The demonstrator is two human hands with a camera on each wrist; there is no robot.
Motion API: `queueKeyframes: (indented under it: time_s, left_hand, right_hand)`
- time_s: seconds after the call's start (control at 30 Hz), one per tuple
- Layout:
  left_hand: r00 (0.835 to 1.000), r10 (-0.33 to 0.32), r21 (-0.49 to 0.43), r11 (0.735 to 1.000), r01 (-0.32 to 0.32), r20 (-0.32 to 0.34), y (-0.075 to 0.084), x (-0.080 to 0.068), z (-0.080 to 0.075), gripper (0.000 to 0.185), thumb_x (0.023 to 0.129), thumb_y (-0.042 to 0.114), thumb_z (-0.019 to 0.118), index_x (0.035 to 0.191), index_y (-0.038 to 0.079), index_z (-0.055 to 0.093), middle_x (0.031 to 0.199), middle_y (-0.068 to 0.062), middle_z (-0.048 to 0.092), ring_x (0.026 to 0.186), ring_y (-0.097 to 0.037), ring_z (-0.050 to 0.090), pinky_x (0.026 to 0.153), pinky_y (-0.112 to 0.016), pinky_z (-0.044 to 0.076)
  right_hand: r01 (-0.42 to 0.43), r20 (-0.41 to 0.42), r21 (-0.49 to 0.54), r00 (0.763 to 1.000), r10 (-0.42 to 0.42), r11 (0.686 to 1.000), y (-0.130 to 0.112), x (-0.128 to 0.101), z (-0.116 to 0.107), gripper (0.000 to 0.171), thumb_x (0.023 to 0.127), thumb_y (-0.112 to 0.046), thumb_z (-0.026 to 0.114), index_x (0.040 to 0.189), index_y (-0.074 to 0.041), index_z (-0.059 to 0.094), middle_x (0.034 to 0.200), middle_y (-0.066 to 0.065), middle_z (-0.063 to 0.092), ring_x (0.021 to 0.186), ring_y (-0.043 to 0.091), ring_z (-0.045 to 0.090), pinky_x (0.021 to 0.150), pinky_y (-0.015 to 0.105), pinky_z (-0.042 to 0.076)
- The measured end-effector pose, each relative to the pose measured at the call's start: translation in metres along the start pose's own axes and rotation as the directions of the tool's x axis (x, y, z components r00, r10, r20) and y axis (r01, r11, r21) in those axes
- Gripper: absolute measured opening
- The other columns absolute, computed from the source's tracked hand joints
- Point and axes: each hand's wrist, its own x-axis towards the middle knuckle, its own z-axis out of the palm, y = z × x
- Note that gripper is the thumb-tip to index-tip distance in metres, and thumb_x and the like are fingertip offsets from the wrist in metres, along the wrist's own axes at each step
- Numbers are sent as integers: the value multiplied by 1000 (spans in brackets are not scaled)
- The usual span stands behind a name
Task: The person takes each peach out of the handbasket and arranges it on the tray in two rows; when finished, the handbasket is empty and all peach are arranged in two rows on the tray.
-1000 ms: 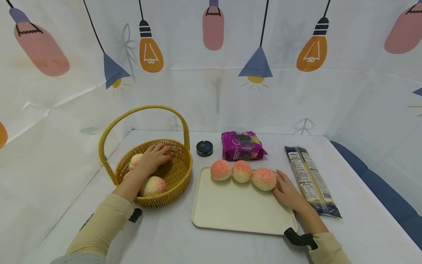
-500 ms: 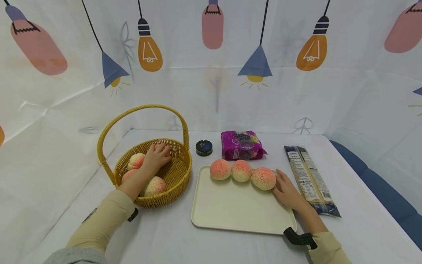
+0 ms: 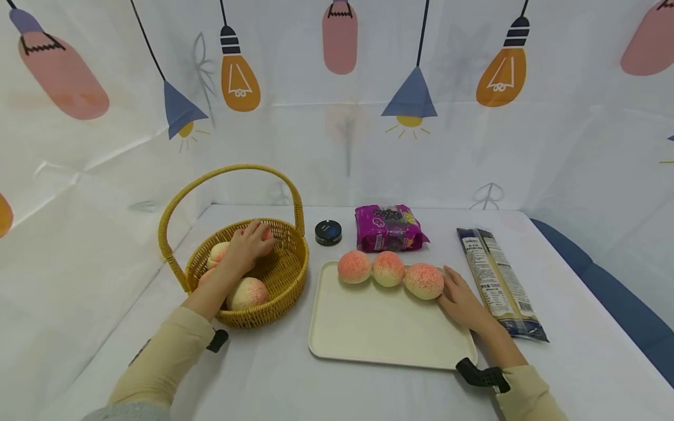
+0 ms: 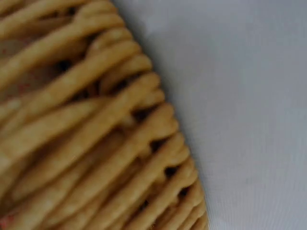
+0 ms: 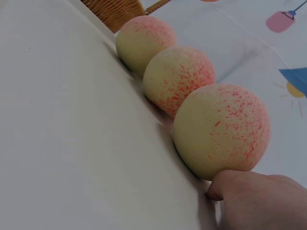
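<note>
In the head view, the left hand (image 3: 247, 244) is reaching down into the wicker basket (image 3: 286, 275), its fingers curling over a peach (image 3: 265, 233) lying against the far inner wall under the arched handle. Three more peaches are sitting in the basket: one (image 3: 217, 254) just left of the wrist, one (image 3: 248, 293) near the front rim, and one mostly hidden by the forearm. The basket is standing near the table's left edge, leaving a narrow strip of bare cloth between it and the cream tray (image 3: 379, 327). Three peaches are lining up along the tray's far edge, touching one another; the right hand (image 3: 463, 299) is lying flat on the tray's right rim with relaxed fingers, its fingertips touching the rightmost peach (image 3: 424, 281) and gripping nothing. The near part of the tray is lying bare. Behind the tray, a small black tin (image 3: 328, 232) and a purple snack bag (image 3: 388, 227) are sitting close together; a long dark packet (image 3: 500, 283) is lying just right of the hand.

The left wrist view is showing only blurred basket weave (image 4: 96, 143) and white tablecloth (image 4: 240, 96) beside its curved edge; the hand is not showing there.

In the right wrist view, a fingertip (image 5: 230, 184) is pressing at the base of the nearest peach (image 5: 221, 129), with the two others touching in a row behind it, along the tray edge (image 5: 72, 124).
</note>
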Motion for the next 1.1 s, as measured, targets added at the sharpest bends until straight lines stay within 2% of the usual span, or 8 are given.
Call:
queueKeyframes:
  time_s: [0.1, 0.17, 0.33, 0.5, 0.73, 0.87, 1.0, 1.1]
  left_hand:
    - [996, 8, -72, 997, -14, -91, 0, 1, -1, 39, 66, -1, 78, 98, 14, 61, 113, -21, 51, 108, -37, 47, 54, -49, 48]
    - [994, 4, -94, 995, -15, -110, 0, 0, -2, 41, 65, -1, 78, 100, 13, 60, 113, -21, 51, 107, -37, 47, 51, -50, 47]
    - [996, -28, -155, 988, 15, -84, 1, -2, -5, 47, 64, 2, 80, 106, 11, 60, 115, -19, 51, 108, -37, 46, 52, -51, 47]
    - [995, -72, -200, 978, 58, -63, 1, -2, -10, 47, 64, 4, 81, 105, 9, 58, 116, -18, 51, 111, -34, 47, 52, -52, 47]
    - [990, -141, -294, 946, 138, 13, 0, -2, -19, 54, 63, 6, 82, 110, 9, 57, 121, -15, 47, 115, -33, 42, 54, -52, 47]
    - [982, -180, -332, 925, 186, 50, -1, -1, -23, 57, 64, 8, 81, 115, 7, 55, 122, -16, 46, 116, -36, 40, 65, -53, 48]
    - [974, -217, -375, 900, 223, 60, 0, 0, -28, 58, 65, 9, 80, 116, 3, 54, 121, -21, 45, 114, -41, 38, 79, -52, 45]
    - [966, -248, -424, 870, 254, 70, 2, -1, -33, 55, 68, 10, 78, 117, 2, 54, 121, -22, 44, 114, -42, 37, 82, -52, 43]
  right_hand:
    - [-1, 4, 8, 1000, 1, 1000, -2, 0, -2, 47, 89, -9, 53, 131, 7, 41, 141, 33, 19, 127, 52, 19, 98, 63, 18]
    - [-4, 7, 12, 1000, 4, 1000, -2, 0, -2, 47, 89, -9, 53, 131, 7, 41, 141, 33, 18, 127, 52, 18, 98, 63, 18]
    - [-8, 16, 8, 1000, 8, 1000, -1, 0, 0, 46, 90, -10, 53, 131, 7, 41, 141, 33, 18, 127, 52, 18, 98, 63, 18]
    - [-11, 18, 12, 1000, 10, 1000, 0, 0, 0, 46, 89, -10, 53, 130, 7, 41, 141, 33, 18, 126, 52, 18, 98, 63, 18]
    - [-16, 13, 3, 1000, 16, 1000, -1, 0, -1, 47, 89, -9, 53, 131, 8, 41, 141, 33, 18, 126, 52, 18, 98, 63, 17]
    - [-18, 15, 12, 1000, 18, 1000, 0, 0, -2, 47, 89, -9, 53, 131, 8, 40, 141, 33, 18, 126, 52, 18, 98, 64, 17]
    - [-10, 11, 14, 1000, 10, 1000, 1, 0, -2, 47, 89, -9, 53, 131, 8, 40, 140, 34, 18, 126, 53, 18, 98, 64, 17]
    - [-5, 11, 11, 1000, 5, 1000, 0, 0, -2, 47, 89, -10, 53, 131, 8, 40, 140, 35, 18, 126, 53, 18, 98, 64, 17]
